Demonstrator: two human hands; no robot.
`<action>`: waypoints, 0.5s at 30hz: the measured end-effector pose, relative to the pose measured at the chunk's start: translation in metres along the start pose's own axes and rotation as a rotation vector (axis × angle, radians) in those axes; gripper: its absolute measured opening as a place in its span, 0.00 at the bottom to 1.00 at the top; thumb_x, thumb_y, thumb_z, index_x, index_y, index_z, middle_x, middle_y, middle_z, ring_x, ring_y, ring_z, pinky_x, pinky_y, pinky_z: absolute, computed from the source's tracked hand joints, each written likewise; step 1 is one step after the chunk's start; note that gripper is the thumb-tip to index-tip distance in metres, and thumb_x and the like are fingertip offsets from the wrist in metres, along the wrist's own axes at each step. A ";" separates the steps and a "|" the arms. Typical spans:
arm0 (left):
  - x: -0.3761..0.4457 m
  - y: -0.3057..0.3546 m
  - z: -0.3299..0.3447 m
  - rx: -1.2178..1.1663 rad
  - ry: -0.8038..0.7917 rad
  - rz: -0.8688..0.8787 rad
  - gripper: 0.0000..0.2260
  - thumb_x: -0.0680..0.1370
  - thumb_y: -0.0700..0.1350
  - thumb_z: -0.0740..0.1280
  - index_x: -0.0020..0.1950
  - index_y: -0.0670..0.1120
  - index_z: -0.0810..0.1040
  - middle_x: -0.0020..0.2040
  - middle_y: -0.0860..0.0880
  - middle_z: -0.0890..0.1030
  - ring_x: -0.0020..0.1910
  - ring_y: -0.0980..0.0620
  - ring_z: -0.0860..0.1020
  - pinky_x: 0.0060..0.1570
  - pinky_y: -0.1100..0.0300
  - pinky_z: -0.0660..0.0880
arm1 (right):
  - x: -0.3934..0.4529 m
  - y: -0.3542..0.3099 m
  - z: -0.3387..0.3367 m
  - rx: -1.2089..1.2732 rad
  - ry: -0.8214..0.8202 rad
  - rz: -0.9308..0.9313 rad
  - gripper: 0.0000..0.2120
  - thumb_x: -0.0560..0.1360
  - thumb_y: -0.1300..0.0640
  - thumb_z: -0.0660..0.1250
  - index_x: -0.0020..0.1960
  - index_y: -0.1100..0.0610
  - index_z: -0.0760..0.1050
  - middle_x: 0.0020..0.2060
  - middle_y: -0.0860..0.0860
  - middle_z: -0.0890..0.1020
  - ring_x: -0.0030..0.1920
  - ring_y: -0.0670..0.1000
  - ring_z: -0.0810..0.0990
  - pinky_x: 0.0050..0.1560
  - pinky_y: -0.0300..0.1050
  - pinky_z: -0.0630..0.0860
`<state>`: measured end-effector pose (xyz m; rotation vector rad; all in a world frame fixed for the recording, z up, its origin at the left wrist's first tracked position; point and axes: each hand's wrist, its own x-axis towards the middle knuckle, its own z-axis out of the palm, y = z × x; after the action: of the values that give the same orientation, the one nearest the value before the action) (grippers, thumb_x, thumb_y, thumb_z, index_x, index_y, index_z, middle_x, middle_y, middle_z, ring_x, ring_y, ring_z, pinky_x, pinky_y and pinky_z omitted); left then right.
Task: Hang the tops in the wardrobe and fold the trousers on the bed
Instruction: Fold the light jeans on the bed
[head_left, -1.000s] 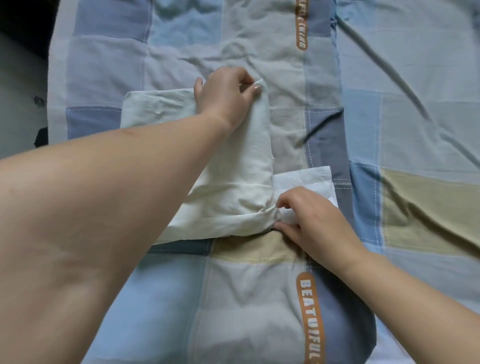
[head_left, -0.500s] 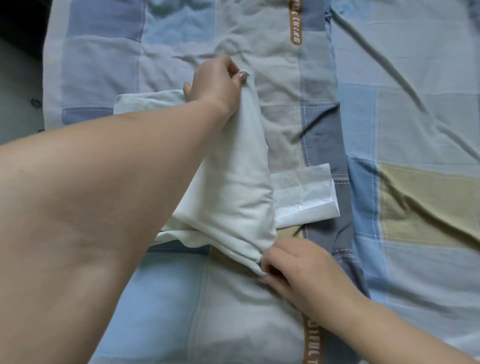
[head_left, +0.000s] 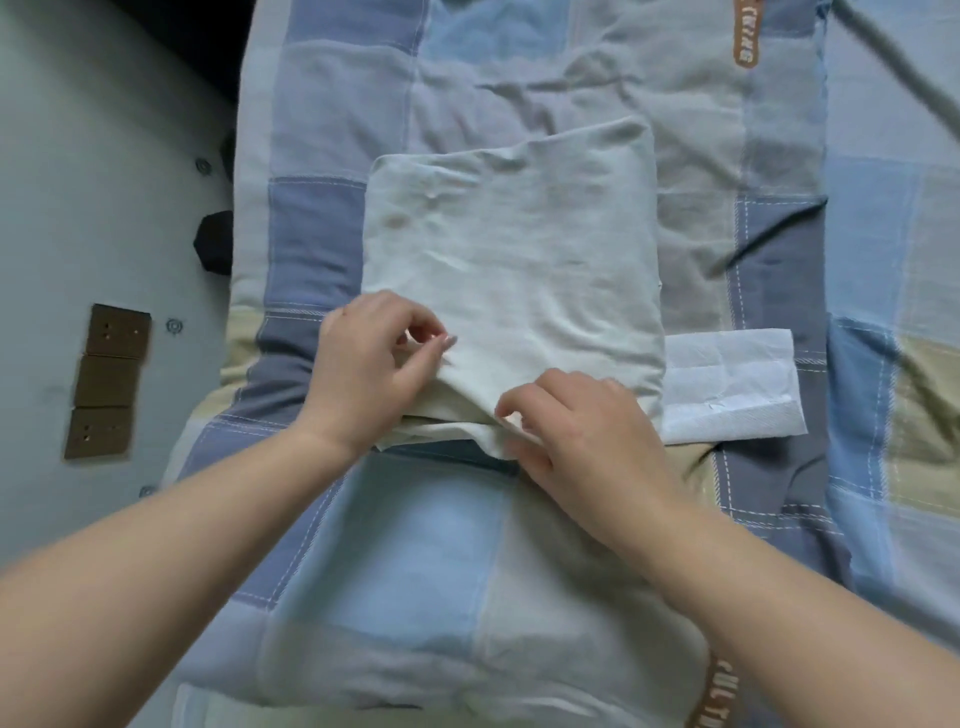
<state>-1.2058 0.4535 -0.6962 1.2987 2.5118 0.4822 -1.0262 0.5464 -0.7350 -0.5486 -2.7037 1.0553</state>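
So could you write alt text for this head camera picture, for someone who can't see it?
Two bare hands, left hand and right hand, pinch the near edge of folded pale cream cotton trousers lying on a blue, grey and beige patchwork bedspread. A folded white cloth pokes out at the right.

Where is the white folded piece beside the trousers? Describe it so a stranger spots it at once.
Start at the patchwork blue, grey and beige bedcover, then find the pale cream folded trousers at its middle. The small white folded textured cloth juts out from their lower right edge: brighter white, smaller, and touched by neither hand.
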 end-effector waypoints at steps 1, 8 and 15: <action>-0.015 -0.006 -0.004 0.039 -0.040 0.032 0.08 0.74 0.51 0.68 0.41 0.47 0.80 0.39 0.53 0.79 0.41 0.51 0.75 0.47 0.44 0.72 | 0.003 -0.004 0.001 0.002 -0.013 -0.032 0.12 0.65 0.61 0.75 0.47 0.55 0.80 0.38 0.52 0.78 0.36 0.56 0.76 0.35 0.46 0.68; -0.066 -0.029 -0.001 0.264 -0.091 0.190 0.07 0.72 0.49 0.69 0.44 0.47 0.83 0.43 0.50 0.80 0.41 0.45 0.79 0.45 0.52 0.67 | 0.017 -0.012 0.007 -0.177 -0.233 0.003 0.04 0.73 0.56 0.66 0.46 0.54 0.79 0.44 0.51 0.77 0.43 0.56 0.75 0.42 0.46 0.62; -0.121 -0.037 -0.006 0.275 -0.205 0.251 0.09 0.75 0.48 0.62 0.41 0.49 0.81 0.42 0.53 0.80 0.40 0.47 0.79 0.46 0.53 0.65 | -0.001 -0.014 0.003 0.028 -0.387 -0.018 0.08 0.76 0.51 0.65 0.52 0.53 0.77 0.45 0.49 0.78 0.46 0.54 0.78 0.45 0.48 0.73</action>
<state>-1.1672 0.3323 -0.6957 1.6825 2.3148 0.0453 -1.0304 0.5347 -0.7271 -0.3430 -3.0057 1.3110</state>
